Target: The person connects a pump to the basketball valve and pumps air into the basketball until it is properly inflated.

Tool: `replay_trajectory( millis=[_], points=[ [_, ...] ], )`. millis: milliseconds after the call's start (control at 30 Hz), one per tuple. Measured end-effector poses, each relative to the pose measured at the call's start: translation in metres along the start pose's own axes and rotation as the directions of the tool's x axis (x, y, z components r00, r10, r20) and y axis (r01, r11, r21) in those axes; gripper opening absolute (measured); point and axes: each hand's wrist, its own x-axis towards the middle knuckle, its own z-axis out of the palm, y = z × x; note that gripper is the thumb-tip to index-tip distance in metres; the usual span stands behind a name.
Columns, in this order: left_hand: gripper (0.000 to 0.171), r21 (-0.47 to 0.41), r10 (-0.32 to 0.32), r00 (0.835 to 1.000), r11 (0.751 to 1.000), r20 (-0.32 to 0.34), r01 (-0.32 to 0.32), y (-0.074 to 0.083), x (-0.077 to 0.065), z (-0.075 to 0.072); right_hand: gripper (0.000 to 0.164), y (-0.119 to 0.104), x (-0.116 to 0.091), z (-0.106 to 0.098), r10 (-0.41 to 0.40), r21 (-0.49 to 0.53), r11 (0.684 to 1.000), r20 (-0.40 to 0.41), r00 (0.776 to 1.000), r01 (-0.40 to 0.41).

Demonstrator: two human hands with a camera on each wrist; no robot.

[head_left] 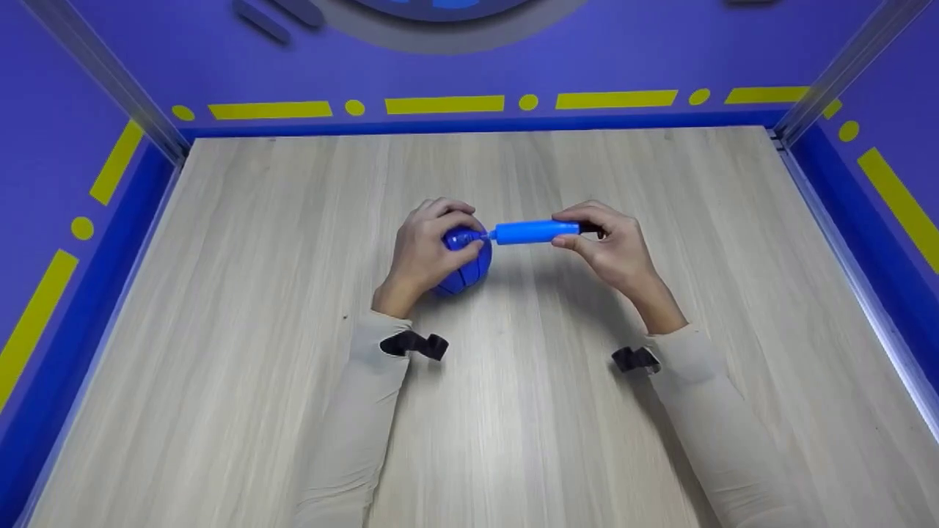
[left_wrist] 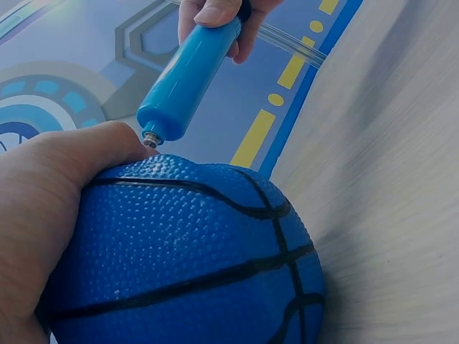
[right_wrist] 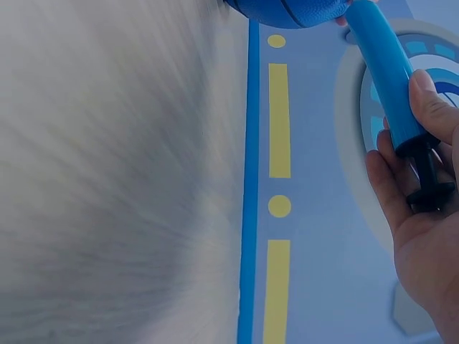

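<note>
A small blue ball [left_wrist: 193, 244] with black basketball lines sits under my left hand [head_left: 425, 246], which grips it from the left side. Its top looks dented near the thumb in the left wrist view. My right hand [head_left: 616, 246] holds a light-blue hand pump [head_left: 530, 232] around the rear of its barrel, fingers on one side and thumb on the other. The black plunger handle [right_wrist: 430, 195] lies within the palm, partly pulled out. At the front, the pump's metal tip [left_wrist: 150, 140] meets the ball beside my left thumb.
Both hands work over a light wood-grain table [head_left: 513, 411]. Purple-blue panels [head_left: 469, 73] with yellow dashes and dots stand at its back and sides. A black strap [head_left: 414, 345] hangs at the left wrist, another strap [head_left: 635, 359] at the right.
</note>
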Motion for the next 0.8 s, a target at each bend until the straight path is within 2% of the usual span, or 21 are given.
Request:
replay_trajectory(
  millis=[100, 267, 400, 600, 800],
  points=[
    [0.016, -0.002, 0.0, 1.0, 1.0, 0.001, 0.0, -0.001, 0.0, 0.001, 0.03, 0.009, -0.001, -0.001, -0.005, -0.004, 1.0, 0.003, 1.0, 0.005],
    [0.016, 0.001, -0.002, 1.0, 1.0, 0.007, 0.002, -0.001, 0.001, 0.001, 0.029, 0.011, -0.002, -0.004, -0.002, 0.002, 1.0, 0.007, 1.0, 0.002],
    [0.016, 0.001, -0.002, 1.0, 1.0, 0.009, 0.002, -0.001, 0.002, 0.001, 0.028, 0.004, -0.001, -0.004, -0.006, -0.006, 1.0, 0.002, 1.0, 0.006],
    [0.015, -0.012, -0.002, 1.0, 1.0, 0.009, 0.002, -0.002, 0.001, 0.0, 0.026, -0.022, -0.001, -0.01, -0.013, -0.002, 1.0, 0.022, 1.0, 0.013],
    [0.017, -0.059, -0.062, 0.998, 0.996, -0.005, 0.061, -0.005, -0.001, -0.005, 0.027, -0.017, -0.006, -0.025, 0.025, 0.017, 1.0, -0.02, 0.999, -0.025]
  ],
)
